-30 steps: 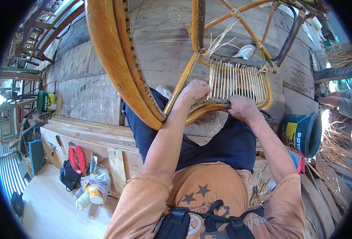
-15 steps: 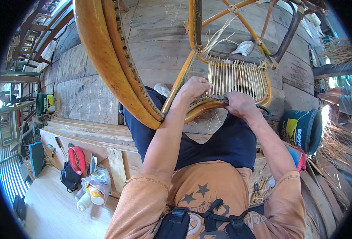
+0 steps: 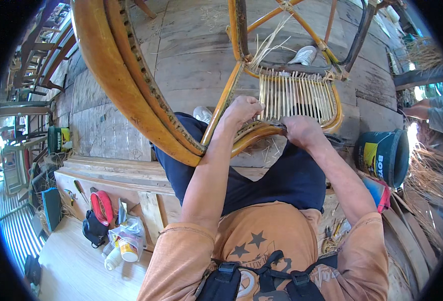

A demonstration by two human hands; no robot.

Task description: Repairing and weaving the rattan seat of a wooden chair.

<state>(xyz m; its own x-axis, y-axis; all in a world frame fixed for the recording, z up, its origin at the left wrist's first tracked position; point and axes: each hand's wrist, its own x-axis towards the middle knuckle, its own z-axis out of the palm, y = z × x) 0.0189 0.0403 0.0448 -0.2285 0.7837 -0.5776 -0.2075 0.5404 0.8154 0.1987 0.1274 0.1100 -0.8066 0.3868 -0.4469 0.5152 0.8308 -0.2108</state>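
A rattan chair frame (image 3: 101, 75) with varnished, thick curved poles lies across my legs. Pale cane strands (image 3: 297, 95) run side by side over its small panel, and loose ends (image 3: 269, 50) stick up at the far left corner. My left hand (image 3: 244, 109) is closed in a pinch at the panel's left strand, by the near rim. My right hand (image 3: 304, 131) is curled round a dark metal tool (image 3: 272, 122), whose narrow tip points left along that rim. The tool's handle is hidden in the palm, so its exact kind does not show.
A dark bucket (image 3: 382, 156) stands at the right, beside dry fibre bundles (image 3: 424, 195). To the left are a wooden bench (image 3: 111, 170), a black bag (image 3: 95, 228), a red roll (image 3: 101, 206) and plastic-wrapped containers (image 3: 126, 246). Another person's leg (image 3: 419, 110) shows at the far right.
The view has shifted slightly, moving the chair frame a little left in the picture. Both hands stay at the near rim; the tool tip shows less than before.
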